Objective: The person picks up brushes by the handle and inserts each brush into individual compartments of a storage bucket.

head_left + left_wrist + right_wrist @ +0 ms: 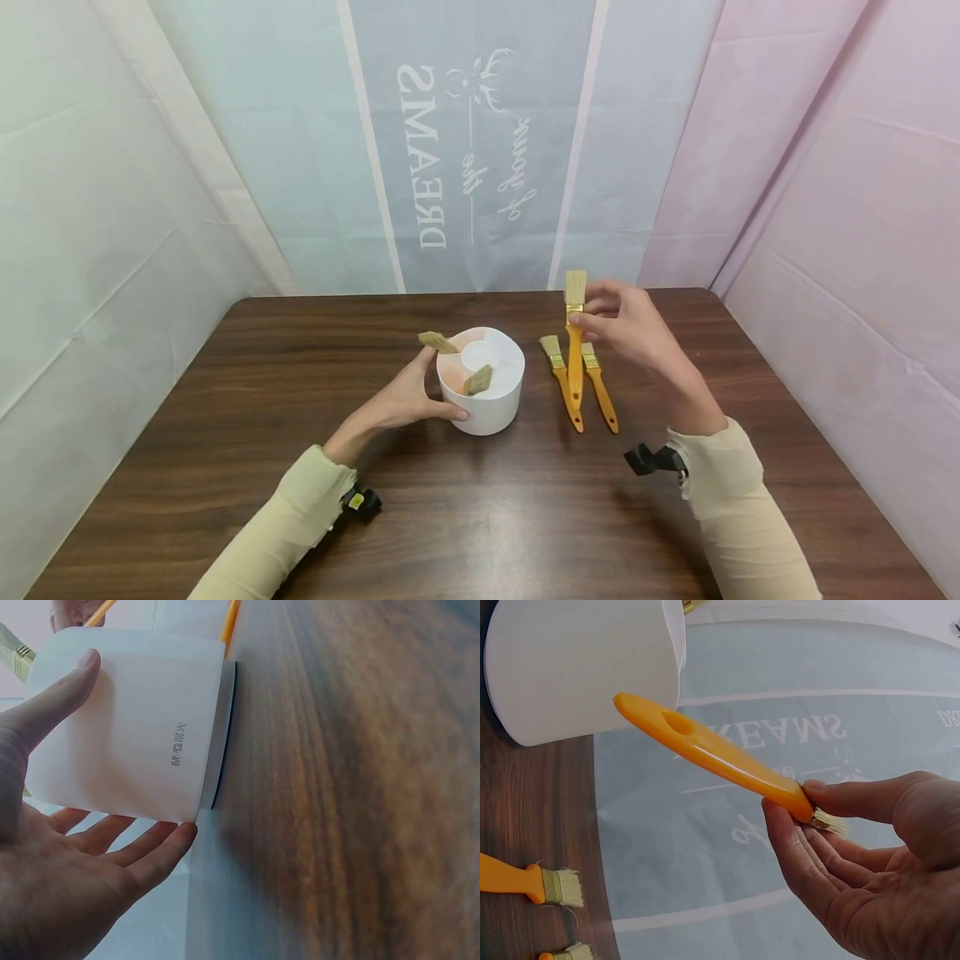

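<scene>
So from where I'm driving this, my left hand (405, 398) has the pot (491, 415) by its side, thumb on one side and fingers curled round the other. It's a white divided thing standing on the wood table (480, 525), with an M&G logo (178, 744) facing the left wrist cam. Two brush heads already poke out of it, one in front (478, 381), one leaning out on the left (437, 341). My right hand (633, 327) is pinching a brush (575, 358) near the metal band, bristles up, handle hanging down, off to the pot's right. Two loose brushes (562, 385) (602, 396) lie on the table below it, bristles pointing away from me.
</scene>
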`<action>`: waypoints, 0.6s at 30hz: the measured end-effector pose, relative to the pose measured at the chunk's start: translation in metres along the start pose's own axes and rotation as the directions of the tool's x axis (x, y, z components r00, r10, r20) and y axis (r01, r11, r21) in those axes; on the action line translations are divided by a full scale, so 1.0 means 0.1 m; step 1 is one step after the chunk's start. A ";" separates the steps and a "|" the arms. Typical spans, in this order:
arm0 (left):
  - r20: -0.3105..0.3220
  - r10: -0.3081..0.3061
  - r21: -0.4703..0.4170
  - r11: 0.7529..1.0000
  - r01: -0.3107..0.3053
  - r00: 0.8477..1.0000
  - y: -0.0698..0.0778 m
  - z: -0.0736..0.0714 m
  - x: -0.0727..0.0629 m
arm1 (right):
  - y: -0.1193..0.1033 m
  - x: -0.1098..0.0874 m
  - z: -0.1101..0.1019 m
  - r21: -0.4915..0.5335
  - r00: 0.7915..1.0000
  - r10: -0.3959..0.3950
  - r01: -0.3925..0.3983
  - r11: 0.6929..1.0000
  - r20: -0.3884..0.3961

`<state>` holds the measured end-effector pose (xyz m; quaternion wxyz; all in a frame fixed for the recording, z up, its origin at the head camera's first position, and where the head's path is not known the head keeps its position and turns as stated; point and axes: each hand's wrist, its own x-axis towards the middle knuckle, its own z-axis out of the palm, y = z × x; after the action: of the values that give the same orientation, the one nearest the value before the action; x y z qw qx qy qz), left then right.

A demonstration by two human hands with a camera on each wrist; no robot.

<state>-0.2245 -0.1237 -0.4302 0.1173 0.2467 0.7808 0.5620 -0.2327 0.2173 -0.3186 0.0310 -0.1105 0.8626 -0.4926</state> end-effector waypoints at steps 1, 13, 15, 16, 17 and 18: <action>-0.003 -0.002 0.003 1.000 0.002 1.000 0.00 0.00 0.00 | -0.01 0.00 0.01 0.008 1.000 -0.003 0.003 1.000 -0.002; -0.015 -0.008 0.013 1.000 0.008 1.000 0.00 0.01 -0.01 | -0.07 -0.01 0.06 0.056 0.999 -0.047 0.048 0.997 -0.024; -0.015 -0.010 0.012 1.000 0.010 1.000 0.00 0.01 0.00 | -0.08 -0.02 0.06 0.058 0.998 -0.053 0.055 0.997 -0.032; -0.014 -0.011 0.011 1.000 0.011 1.000 0.00 0.01 0.00 | -0.08 -0.02 0.07 0.060 0.998 -0.056 0.058 0.997 -0.036; -0.014 -0.011 0.011 1.000 0.011 1.000 0.01 0.01 0.00 | -0.09 -0.02 0.07 0.063 0.997 -0.058 0.060 0.996 -0.041; -0.014 -0.010 0.009 1.000 0.010 1.000 0.01 0.01 0.00 | -0.09 -0.02 0.08 0.069 0.997 -0.061 0.064 0.996 -0.044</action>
<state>-0.2238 -0.1227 -0.4298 0.1135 0.2394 0.7854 0.5594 -0.2279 0.2069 -0.3151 0.0012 -0.1256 0.8415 -0.5255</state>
